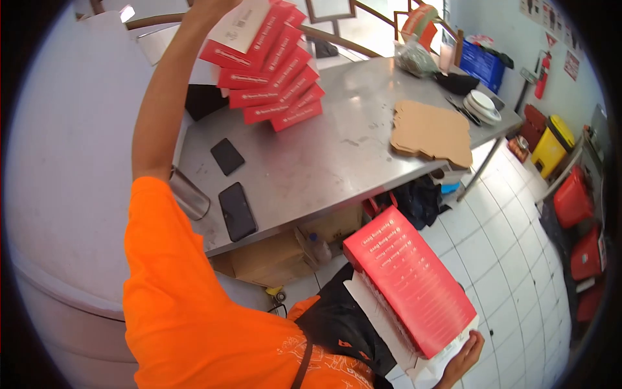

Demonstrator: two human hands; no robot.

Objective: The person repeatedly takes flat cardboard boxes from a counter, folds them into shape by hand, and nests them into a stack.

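Observation:
My left arm reaches up to the top of the view. My left hand (pixel 217 4) is beside the top of a leaning stack of red boxes (pixel 278 74); its fingers are cut off by the frame edge, so its grip does not show. The boxes are fanned in steps, with white printing and a white panel on the uppermost one. At the lower right my right hand (pixel 464 358) is closed on the end of a stack of red cartons (pixel 411 282), nested with rows of repeated lettering. This stack tilts in front of my body, with white flaps along its lower side.
On the steel table (pixel 337 152) lie two phones (pixel 238 211), a metal cylinder (pixel 190 194), flat brown cardboard (pixel 431 133) and white dishes (pixel 481 107). Cardboard boxes (pixel 272 259) stand underneath. A yellow bin (pixel 552 146) and red containers (pixel 573 198) are at the right.

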